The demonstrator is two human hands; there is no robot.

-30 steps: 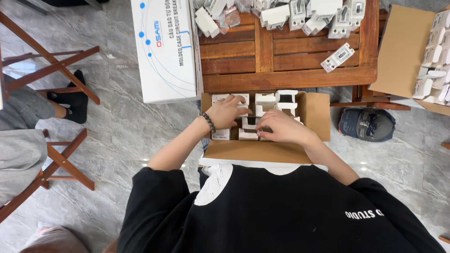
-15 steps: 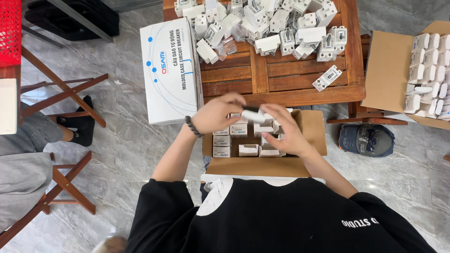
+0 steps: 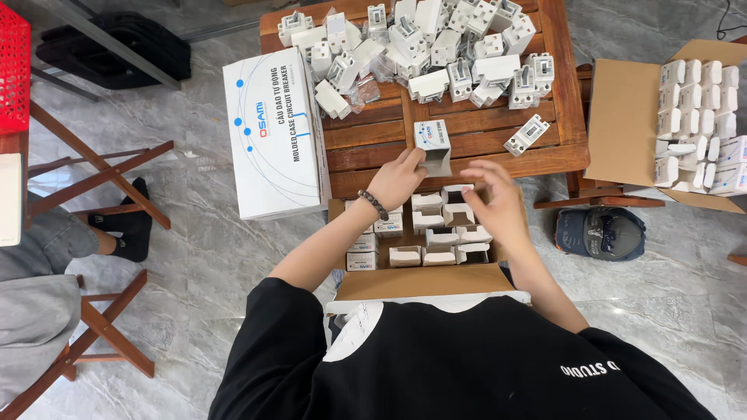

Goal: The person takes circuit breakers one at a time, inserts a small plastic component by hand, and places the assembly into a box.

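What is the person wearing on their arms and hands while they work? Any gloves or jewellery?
No gloves: both the left hand and the right hand are bare, and so are the forearms. A dark beaded bracelet circles the left wrist. The black top has loose short sleeves ending near the elbows, with white lettering on the right shoulder. No rings or watch that I can make out.

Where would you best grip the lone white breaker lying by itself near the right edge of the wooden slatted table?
Probably across the long flat sides of the lone white plastic breaker, coming from above. It lies flat and slanted on the wooden slatted table, apart from the heap of white breakers, so both long sides look free. The empty right hand is the nearer one; the left hand holds a small open white carton.
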